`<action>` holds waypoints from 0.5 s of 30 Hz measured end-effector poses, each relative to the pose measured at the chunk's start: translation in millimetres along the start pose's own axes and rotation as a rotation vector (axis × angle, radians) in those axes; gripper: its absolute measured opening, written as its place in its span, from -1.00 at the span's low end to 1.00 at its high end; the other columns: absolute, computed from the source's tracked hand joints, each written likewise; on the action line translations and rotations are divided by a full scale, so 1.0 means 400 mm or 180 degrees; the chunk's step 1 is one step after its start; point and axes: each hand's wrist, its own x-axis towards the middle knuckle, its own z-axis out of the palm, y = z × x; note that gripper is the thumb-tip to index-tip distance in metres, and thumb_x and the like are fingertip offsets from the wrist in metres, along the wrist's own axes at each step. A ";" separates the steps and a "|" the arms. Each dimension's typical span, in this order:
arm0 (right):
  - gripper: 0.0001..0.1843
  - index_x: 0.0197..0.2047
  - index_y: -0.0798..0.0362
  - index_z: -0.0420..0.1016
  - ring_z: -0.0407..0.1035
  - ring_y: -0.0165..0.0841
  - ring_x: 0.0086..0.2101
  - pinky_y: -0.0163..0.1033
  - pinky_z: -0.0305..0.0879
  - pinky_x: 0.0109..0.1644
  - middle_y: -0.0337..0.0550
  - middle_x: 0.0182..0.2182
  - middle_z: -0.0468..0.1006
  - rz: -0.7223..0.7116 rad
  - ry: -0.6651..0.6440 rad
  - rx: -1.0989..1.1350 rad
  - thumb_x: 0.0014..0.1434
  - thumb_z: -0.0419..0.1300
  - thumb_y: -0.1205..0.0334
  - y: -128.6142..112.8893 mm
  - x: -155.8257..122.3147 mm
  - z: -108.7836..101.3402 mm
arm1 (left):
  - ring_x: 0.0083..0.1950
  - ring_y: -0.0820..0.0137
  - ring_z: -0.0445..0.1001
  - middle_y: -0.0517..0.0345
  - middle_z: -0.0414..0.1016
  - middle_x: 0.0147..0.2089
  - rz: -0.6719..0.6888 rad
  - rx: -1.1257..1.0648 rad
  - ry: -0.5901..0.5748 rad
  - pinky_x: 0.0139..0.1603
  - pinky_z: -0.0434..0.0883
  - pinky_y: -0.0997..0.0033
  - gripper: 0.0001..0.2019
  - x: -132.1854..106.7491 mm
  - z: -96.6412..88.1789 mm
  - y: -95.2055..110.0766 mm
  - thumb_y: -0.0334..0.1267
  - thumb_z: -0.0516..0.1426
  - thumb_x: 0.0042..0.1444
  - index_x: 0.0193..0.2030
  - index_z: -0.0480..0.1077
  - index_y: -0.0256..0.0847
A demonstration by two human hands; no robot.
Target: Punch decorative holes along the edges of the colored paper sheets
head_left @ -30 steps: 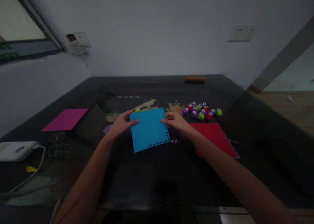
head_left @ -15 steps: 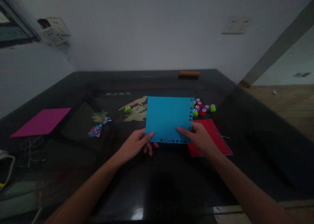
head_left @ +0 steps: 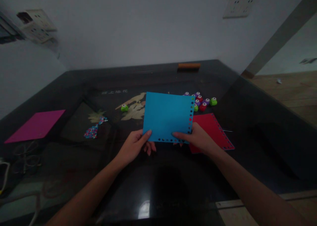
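Blue paper sheet is being held up off the dark glass worktop, its face tilting toward the camera and punched holes running along its lower and right edges. Far to the left of the sheet, a magenta sheet is lying flat. Nearer on that side, a small heap of multicoloured punched scraps is sitting, and just left of the sheet's upper corner a lone green craft punch is standing. The left hand is pinching the sheet's lower left corner, thumb in front and fingers curling behind. The right hand is gripping the lower edge near the right corner the same way. Holding it by the bottom is probably keeping the face and punched borders uncovered and the thin sheet from flopping. Behind the sheet's right edge, a cluster of purple, red and green craft punches is sitting, partly hidden by it. Below and right of the sheet, a red sheet with a punched border is lying flat. Beyond the sheet's top edge, an orange block is resting.
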 end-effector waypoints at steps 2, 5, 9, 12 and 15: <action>-0.66 -0.28 0.12 0.51 0.46 -0.34 -0.51 -0.25 0.42 -0.44 -0.09 -0.45 0.59 0.0005 0.0033 -0.0014 -0.06 0.32 0.05 -0.001 0.003 0.002 | -0.63 0.51 0.35 0.10 0.47 -0.57 0.0053 -0.0014 0.0024 -0.55 0.28 0.51 -0.58 0.001 -0.001 -0.001 0.00 -0.01 0.18 -0.51 0.36 -0.29; -0.67 -0.29 0.12 0.49 0.45 -0.36 -0.53 -0.27 0.41 -0.46 -0.10 -0.47 0.59 0.0010 0.0108 -0.0013 -0.05 0.32 0.06 -0.002 0.006 0.002 | -0.61 0.48 0.37 0.08 0.48 -0.56 0.0197 -0.0005 0.0166 -0.53 0.29 0.48 -0.54 0.006 -0.010 -0.003 0.06 -0.05 0.18 -0.48 0.36 -0.29; -0.66 -0.26 0.10 0.48 0.47 -0.35 -0.50 -0.27 0.41 -0.45 -0.10 -0.42 0.60 0.0029 0.0198 0.0038 -0.06 0.32 0.06 0.002 0.011 -0.005 | -0.57 0.45 0.39 0.10 0.47 -0.52 0.0335 0.0059 0.0784 -0.51 0.29 0.46 -0.58 0.018 -0.048 -0.006 0.05 -0.03 0.18 -0.34 0.41 -0.30; -0.67 -0.27 0.11 0.47 0.48 -0.34 -0.48 -0.25 0.43 -0.43 -0.07 -0.40 0.60 0.0008 0.0193 0.0015 -0.04 0.31 0.06 0.009 0.015 -0.011 | -0.49 0.42 0.42 0.10 0.49 -0.45 0.0469 0.0109 0.1298 -0.44 0.34 0.43 -0.63 0.037 -0.106 -0.005 0.01 0.02 0.14 -0.25 0.43 -0.29; -0.67 -0.27 0.12 0.47 0.49 -0.33 -0.47 -0.23 0.44 -0.41 -0.06 -0.39 0.60 -0.0037 0.0191 0.0041 -0.03 0.31 0.06 0.010 0.015 -0.011 | -0.36 0.37 0.46 0.06 0.51 -0.35 0.0715 0.0503 0.1847 -0.32 0.38 0.40 -0.66 0.070 -0.182 -0.005 -0.03 0.03 0.13 -0.20 0.42 -0.28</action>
